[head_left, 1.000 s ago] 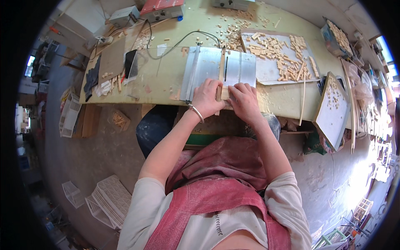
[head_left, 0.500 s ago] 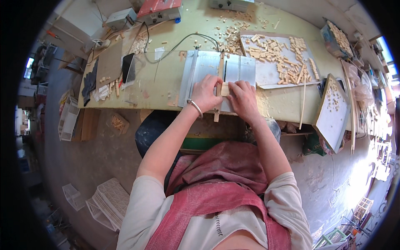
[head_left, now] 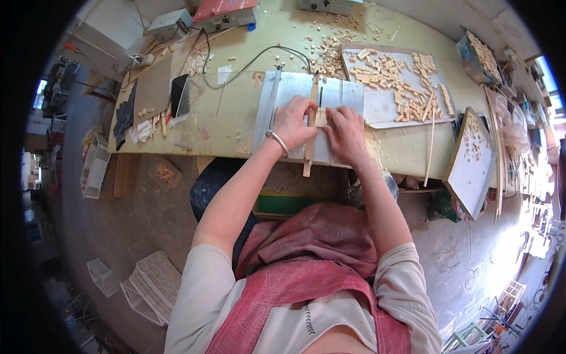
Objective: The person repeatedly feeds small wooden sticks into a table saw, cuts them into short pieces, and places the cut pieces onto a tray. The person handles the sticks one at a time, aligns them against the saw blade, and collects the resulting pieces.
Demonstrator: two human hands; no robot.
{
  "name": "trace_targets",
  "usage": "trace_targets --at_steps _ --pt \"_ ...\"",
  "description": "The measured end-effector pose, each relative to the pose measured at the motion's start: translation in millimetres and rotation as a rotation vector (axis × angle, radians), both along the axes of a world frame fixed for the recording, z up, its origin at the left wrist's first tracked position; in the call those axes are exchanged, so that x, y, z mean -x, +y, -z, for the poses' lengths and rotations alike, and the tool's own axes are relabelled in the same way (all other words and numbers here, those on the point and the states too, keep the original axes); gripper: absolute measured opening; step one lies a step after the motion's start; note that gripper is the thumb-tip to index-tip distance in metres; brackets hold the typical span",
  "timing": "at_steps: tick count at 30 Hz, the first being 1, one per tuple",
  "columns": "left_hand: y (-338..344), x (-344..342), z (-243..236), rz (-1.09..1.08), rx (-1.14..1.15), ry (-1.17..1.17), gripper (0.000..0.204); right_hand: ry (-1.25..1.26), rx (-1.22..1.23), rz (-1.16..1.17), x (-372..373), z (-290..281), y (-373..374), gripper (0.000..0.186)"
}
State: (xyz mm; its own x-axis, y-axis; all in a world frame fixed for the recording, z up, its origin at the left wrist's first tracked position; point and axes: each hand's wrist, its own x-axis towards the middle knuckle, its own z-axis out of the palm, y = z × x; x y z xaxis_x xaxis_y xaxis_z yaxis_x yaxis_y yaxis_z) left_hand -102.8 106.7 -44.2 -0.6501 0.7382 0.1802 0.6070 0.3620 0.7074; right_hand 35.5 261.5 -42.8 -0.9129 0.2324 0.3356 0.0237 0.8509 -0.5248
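Observation:
On the metal plate of a small table saw [head_left: 276, 112], a little pale wooden block [head_left: 321, 118] lies flat beside a long wooden strip [head_left: 309, 154]. My left hand [head_left: 292, 125], a bangle at its wrist, is closed with its fingertips at the strip and the block's left side. From the right, the bent fingers and thumb of my right hand [head_left: 348, 133] pinch the block. A dark narrow slot [head_left: 321, 96] runs in the plate just beyond the block. Fingers partly hide the block's edges, and a blade cannot be made out.
Right of the plate is a white board [head_left: 377, 105] with many wooden blocks. Offcuts [head_left: 330, 50] lie beyond. A thin stick [head_left: 430, 150] overhangs the table edge, near a tilted tray [head_left: 471, 165]. At left are a phone [head_left: 181, 95] and dark gloves [head_left: 125, 118]; a black cable [head_left: 265, 53] crosses behind.
Both hands and the wooden block have slid a little forward along the strip, closer to the slot. The grip looks much the same.

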Motion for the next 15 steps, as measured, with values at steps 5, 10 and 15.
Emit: trace_targets --at_steps 5,10,15 --pt "7.7 10.4 2.3 -0.003 0.01 0.006 0.044 -0.026 0.007 0.016 8.7 0.8 6.0 0.045" --pt "13.6 18.0 1.6 -0.007 0.029 0.012 0.046 -0.031 0.004 0.023 17.6 2.8 13.7 0.044" --pt "14.9 19.2 -7.5 0.01 0.166 0.02 0.048 -0.086 -0.009 0.014 24.4 -7.5 21.3 0.044"
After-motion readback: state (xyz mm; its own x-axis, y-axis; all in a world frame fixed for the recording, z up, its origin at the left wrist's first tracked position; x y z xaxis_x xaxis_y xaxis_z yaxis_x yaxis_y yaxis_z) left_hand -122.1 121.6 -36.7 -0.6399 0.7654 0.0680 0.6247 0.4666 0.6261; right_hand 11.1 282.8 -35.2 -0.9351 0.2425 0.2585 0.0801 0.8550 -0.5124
